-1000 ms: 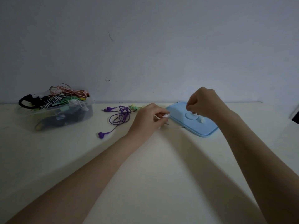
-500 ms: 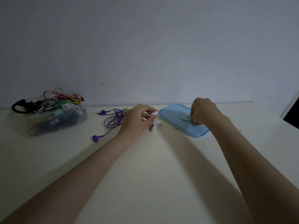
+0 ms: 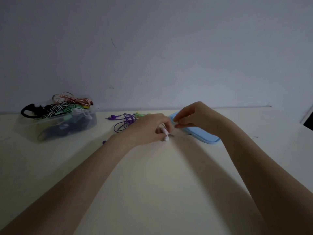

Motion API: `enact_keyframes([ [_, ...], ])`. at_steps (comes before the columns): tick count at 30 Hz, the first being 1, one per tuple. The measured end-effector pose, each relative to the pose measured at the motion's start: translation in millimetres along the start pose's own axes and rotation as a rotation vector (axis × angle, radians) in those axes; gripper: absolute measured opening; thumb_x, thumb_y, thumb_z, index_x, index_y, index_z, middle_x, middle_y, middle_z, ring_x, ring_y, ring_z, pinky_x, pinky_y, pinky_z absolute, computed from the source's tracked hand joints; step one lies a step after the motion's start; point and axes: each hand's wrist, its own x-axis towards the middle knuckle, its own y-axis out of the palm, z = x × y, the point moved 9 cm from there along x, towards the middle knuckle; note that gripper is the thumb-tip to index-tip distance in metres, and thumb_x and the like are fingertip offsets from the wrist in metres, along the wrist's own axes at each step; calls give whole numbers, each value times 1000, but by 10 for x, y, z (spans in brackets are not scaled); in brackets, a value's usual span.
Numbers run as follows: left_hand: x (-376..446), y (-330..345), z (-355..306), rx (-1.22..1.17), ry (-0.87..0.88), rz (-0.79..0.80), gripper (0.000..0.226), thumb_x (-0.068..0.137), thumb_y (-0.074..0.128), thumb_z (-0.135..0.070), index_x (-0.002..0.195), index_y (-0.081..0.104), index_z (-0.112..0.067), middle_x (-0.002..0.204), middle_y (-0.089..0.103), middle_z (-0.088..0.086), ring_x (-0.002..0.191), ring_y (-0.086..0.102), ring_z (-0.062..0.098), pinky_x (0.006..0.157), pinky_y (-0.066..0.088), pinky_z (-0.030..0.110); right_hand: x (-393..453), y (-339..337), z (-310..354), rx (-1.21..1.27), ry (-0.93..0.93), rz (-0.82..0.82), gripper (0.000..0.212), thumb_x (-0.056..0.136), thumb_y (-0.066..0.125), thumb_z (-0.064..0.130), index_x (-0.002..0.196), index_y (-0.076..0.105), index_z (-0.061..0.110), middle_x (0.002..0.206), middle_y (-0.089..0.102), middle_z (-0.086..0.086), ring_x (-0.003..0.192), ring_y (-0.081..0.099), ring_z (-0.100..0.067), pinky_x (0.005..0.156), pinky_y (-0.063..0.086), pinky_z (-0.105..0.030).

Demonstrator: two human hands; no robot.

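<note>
My left hand [image 3: 149,128] is curled round a small white earphone bundle [image 3: 165,136] just above the cream table, with the white ends poking out below its fingers. Close to its right, my right hand [image 3: 194,117] pinches a thin white bit of the same earphones between thumb and fingertips, over the near end of a light blue lid [image 3: 203,134]. The cable between the two hands is too thin and dim to trace.
Purple earphones [image 3: 125,122] lie loose behind my left hand, with a green item [image 3: 139,114] beyond them. A clear plastic box [image 3: 64,122] heaped with coiled cables stands at the left by the wall. A dark opening shows at the far right edge.
My right hand has lifted off the blue lid and come left to the left hand, now pinching the white earphone piece. The left hand has stayed put, still holding the bundle.
</note>
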Motion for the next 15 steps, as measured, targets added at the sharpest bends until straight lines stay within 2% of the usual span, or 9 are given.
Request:
enact_keyframes([
  [3,8,71,-14,67,65,77,11,79,64,-14,89,63,-20,86,55,-15,71,52,-5,70,45,24,12,141,-131,128,8,47,20,82,55,-17,101,62,-16,83,66,-18,61,67,-11,63,54,-15],
  [6,11,113,5,84,94,134,18,84,64,-18,101,68,-20,91,49,-12,78,51,0,73,41,16,19,119,-281,278,64,28,19,83,56,-14,101,61,-13,79,67,-16,64,69,-12,62,54,-16],
  [7,15,117,16,101,96,128,16,85,65,-21,100,70,-21,92,50,-12,78,50,0,72,40,14,24,109,-315,329,78,30,17,83,57,-13,99,61,-11,79,69,-16,68,70,-14,65,55,-18],
  [9,38,62,63,72,71,35,9,84,67,-24,91,72,-22,93,54,-7,80,54,5,73,42,18,27,88,-339,342,69,30,12,83,58,-11,94,63,-9,77,71,-13,72,70,-15,70,56,-20],
  [10,43,2,105,-11,37,-44,4,83,68,-21,85,70,-24,91,56,-6,77,56,5,70,44,20,27,82,-322,313,50,20,10,83,58,-10,91,64,-8,77,71,-11,73,70,-16,73,56,-21],
  [12,21,-93,244,-294,-86,-192,11,84,66,-13,80,66,-23,83,57,-6,61,56,0,54,44,15,45,85,-286,294,12,-18,9,83,59,-9,85,66,-3,78,69,-12,73,67,-17,77,55,-22],
  [14,-21,-110,344,-539,-196,-279,10,87,61,-6,85,65,-14,71,56,-3,45,51,-1,44,38,11,61,101,-251,345,-16,-48,11,84,58,-8,82,66,-1,78,66,-11,70,66,-14,71,55,-18],
  [15,-42,-111,362,-587,-227,-310,8,87,60,-5,86,65,-11,67,56,-2,41,49,-1,41,37,10,67,120,-233,366,-25,-52,11,85,58,-7,83,66,0,79,66,-10,69,66,-12,69,54,-16],
])
